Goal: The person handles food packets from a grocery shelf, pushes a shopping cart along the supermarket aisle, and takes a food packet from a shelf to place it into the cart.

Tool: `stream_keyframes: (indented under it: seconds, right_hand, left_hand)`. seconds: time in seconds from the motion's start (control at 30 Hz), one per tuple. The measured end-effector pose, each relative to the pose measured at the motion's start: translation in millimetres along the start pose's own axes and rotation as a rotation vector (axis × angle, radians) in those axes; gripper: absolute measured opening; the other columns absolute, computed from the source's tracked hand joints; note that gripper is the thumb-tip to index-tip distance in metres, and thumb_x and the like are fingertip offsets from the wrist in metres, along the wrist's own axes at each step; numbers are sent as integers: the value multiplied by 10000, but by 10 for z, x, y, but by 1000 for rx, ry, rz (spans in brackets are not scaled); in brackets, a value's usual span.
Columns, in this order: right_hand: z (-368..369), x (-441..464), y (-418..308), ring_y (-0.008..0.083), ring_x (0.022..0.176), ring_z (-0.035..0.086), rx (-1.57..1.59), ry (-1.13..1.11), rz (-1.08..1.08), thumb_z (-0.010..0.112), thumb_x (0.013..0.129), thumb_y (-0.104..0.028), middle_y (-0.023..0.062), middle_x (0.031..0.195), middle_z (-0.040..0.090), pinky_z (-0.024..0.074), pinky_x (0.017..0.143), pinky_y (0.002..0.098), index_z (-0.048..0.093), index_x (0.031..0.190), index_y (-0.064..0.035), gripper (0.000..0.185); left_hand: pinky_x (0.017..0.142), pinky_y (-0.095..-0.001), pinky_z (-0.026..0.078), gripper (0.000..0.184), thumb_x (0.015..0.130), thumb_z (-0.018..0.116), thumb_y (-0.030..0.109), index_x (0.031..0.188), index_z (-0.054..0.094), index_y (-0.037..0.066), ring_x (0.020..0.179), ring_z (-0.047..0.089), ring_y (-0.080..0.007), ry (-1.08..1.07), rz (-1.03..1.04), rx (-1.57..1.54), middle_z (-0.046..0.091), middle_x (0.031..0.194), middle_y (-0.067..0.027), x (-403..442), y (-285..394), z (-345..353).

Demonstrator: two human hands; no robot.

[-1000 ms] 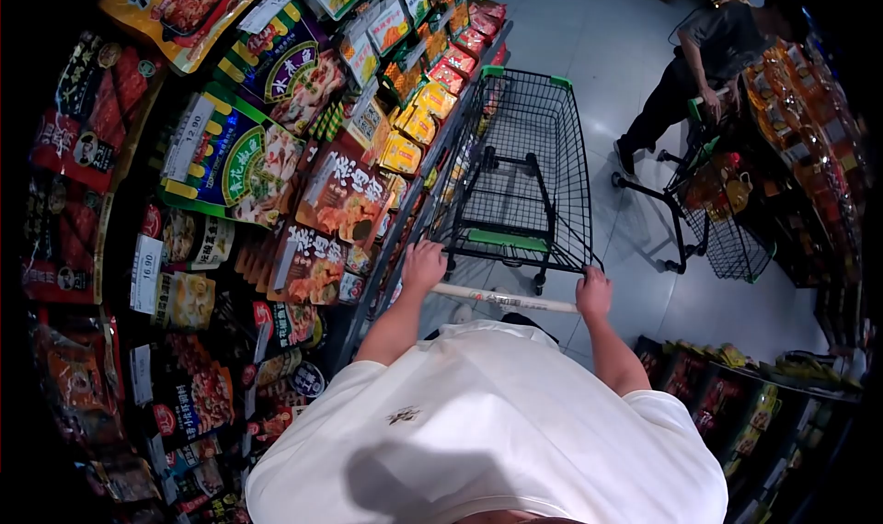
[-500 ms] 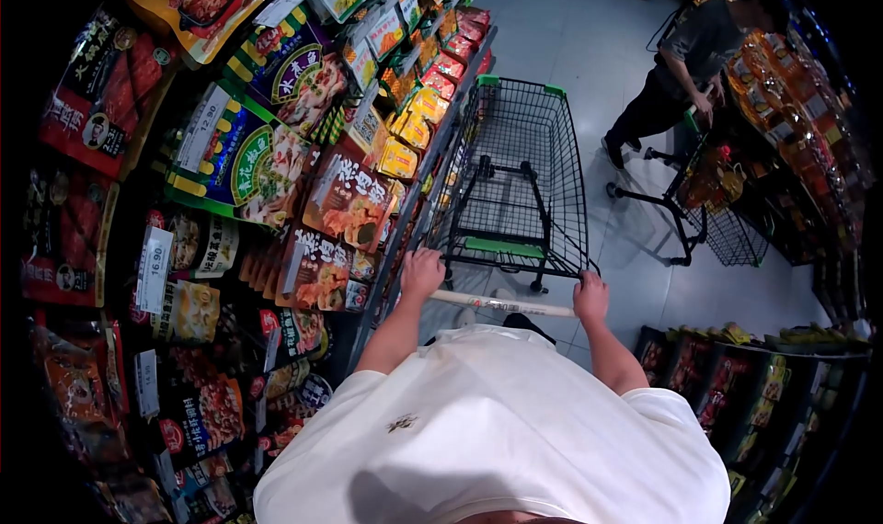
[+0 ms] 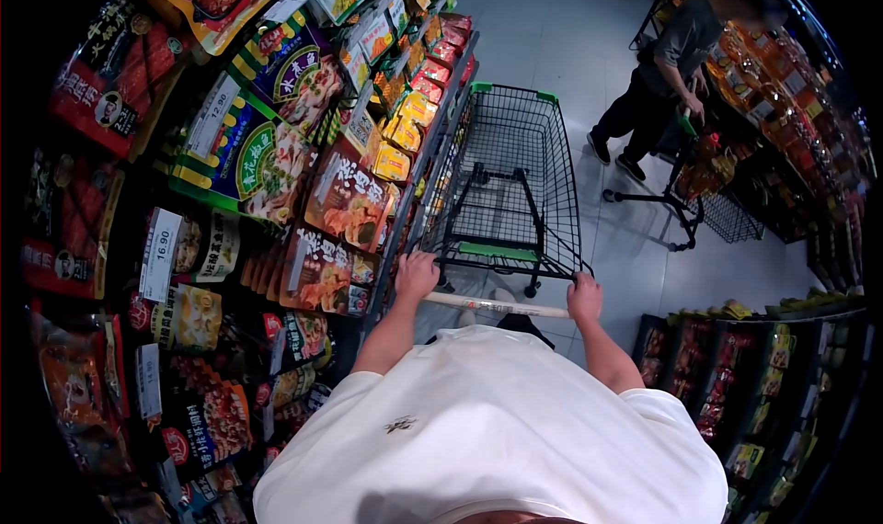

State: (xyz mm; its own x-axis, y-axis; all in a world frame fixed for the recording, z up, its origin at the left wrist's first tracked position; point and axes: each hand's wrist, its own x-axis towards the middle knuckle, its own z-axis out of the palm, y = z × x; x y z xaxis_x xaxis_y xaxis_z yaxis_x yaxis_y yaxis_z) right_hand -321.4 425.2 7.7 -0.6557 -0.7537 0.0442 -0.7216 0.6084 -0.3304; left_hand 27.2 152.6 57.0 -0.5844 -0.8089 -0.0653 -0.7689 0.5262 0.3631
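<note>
A black wire shopping cart (image 3: 510, 175) with green corner pieces stands in front of me, and no goods show in its basket. Its pale handle bar (image 3: 497, 305) runs across just beyond my white shirt. My left hand (image 3: 418, 276) is wrapped round the bar's left end, close beside the shelf edge. At the right end of the bar my right hand (image 3: 584, 297) is closed on it, below the basket's near corner.
Shelves of packaged food (image 3: 267, 165) with price tags line the left. At the upper right a person (image 3: 676, 55) stands by another cart (image 3: 704, 193) with goods in it. Packets fill a shelf (image 3: 717, 368) at the lower right and racks (image 3: 782, 83) behind the person.
The other person and their cart have shifted slightly left in view, with the person's feet in a new stance. My cart sits a little lower and further left. Both my hands keep hold of the bar.
</note>
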Motion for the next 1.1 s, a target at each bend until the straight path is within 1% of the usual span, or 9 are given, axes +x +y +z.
stream_keyframes:
  seconds: [0.3, 0.47, 0.57, 0.7, 0.8, 0.9, 1.0, 1.1]
  right_hand:
    - [-7, -346, -50, 319, 1065, 666, 31, 46, 13, 610, 894, -115, 115, 1099, 719, 490, 937, 437, 677, 1084, -79, 204]
    - [-27, -523, -113, 328, 1041, 672, 49, 58, 38, 607, 893, -114, 120, 1077, 724, 497, 909, 447, 679, 1076, -73, 201]
    - [-32, -589, -101, 330, 1035, 674, 6, 32, 53, 607, 892, -116, 121, 1076, 726, 497, 905, 447, 684, 1069, -71, 198]
    - [-45, -698, -59, 330, 1041, 674, 35, 55, 51, 608, 890, -117, 124, 1092, 728, 496, 912, 448, 694, 1068, -70, 203]
    - [-53, -765, -6, 333, 1046, 673, 37, 62, 41, 608, 890, -118, 125, 1104, 730, 498, 914, 449, 699, 1073, -70, 209]
    - [-112, -805, 20, 338, 1048, 672, 30, 35, 61, 611, 893, -123, 125, 1109, 731, 500, 919, 448, 702, 1076, -71, 211]
    - [-206, -895, 22, 336, 1048, 673, 39, 14, 92, 619, 893, -134, 124, 1104, 733, 500, 936, 447, 704, 1080, -77, 213]
    - [-120, -977, 133, 335, 1048, 673, 20, 12, 96, 622, 892, -130, 124, 1118, 730, 498, 937, 446, 702, 1085, -79, 215]
  left_hand:
    - [1105, -452, 391, 291, 917, 607, 195, 1124, 762, 62, 1221, 622, -257, 22, 52, 26, 746, 1182, -95, -175, -72, 10]
    - [1111, -452, 388, 286, 921, 611, 201, 1120, 762, 63, 1220, 621, -260, -7, 71, 27, 746, 1180, -97, -248, -81, -49]
    - [1110, -451, 389, 284, 926, 610, 203, 1120, 761, 61, 1218, 621, -262, 4, 77, 33, 746, 1179, -97, -291, -101, -19]
    - [1107, -447, 392, 285, 931, 615, 211, 1123, 761, 59, 1222, 619, -260, 11, 95, 42, 745, 1186, -97, -397, -74, 3]
    - [1111, -453, 390, 286, 933, 622, 219, 1123, 762, 60, 1226, 617, -255, -16, 90, 55, 744, 1195, -92, -456, -24, 1]
    - [1187, -471, 346, 314, 942, 612, 206, 1196, 742, 75, 1266, 597, -270, -120, 25, 55, 712, 1268, -108, -512, 78, -74]
    - [1168, -440, 360, 312, 937, 616, 201, 1189, 747, 71, 1259, 599, -270, -99, 10, 40, 714, 1263, -111, -620, 137, -59]
    - [1137, -421, 381, 312, 934, 618, 197, 1187, 750, 71, 1246, 606, -274, -76, 35, 55, 717, 1258, -114, -718, 116, 42]
